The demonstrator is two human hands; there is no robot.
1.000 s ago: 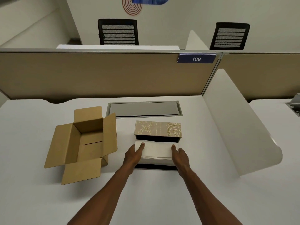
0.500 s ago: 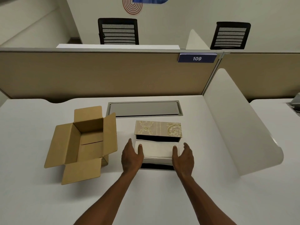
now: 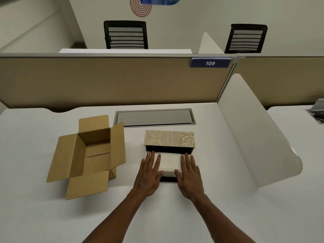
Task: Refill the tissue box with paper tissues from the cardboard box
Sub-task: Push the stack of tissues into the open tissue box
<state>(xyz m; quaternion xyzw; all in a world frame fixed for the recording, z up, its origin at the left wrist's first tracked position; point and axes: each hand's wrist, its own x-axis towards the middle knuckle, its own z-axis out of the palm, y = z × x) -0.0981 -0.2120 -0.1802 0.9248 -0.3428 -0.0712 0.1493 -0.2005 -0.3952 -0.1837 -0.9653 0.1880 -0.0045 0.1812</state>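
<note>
The tissue box [image 3: 169, 140] stands open on the white desk, its gold-patterned lid raised at the back and its black inside showing. A stack of white paper tissues [image 3: 169, 163] lies in it. My left hand [image 3: 149, 174] rests flat, fingers spread, on the stack's left end. My right hand [image 3: 190, 176] lies flat on its right end. Neither hand grips anything. To the left sits the brown cardboard box [image 3: 91, 155], flaps open, with nothing visible inside.
A grey cable hatch [image 3: 154, 118] is set in the desk behind the tissue box. A white curved divider [image 3: 254, 137] bounds the desk on the right. A tan partition [image 3: 105, 79] closes the back, with two black chairs beyond it.
My hands were at the stack's two ends, lifted away and apart, then came down flat on top of the tissues. The stack sits lower in the tissue box.
</note>
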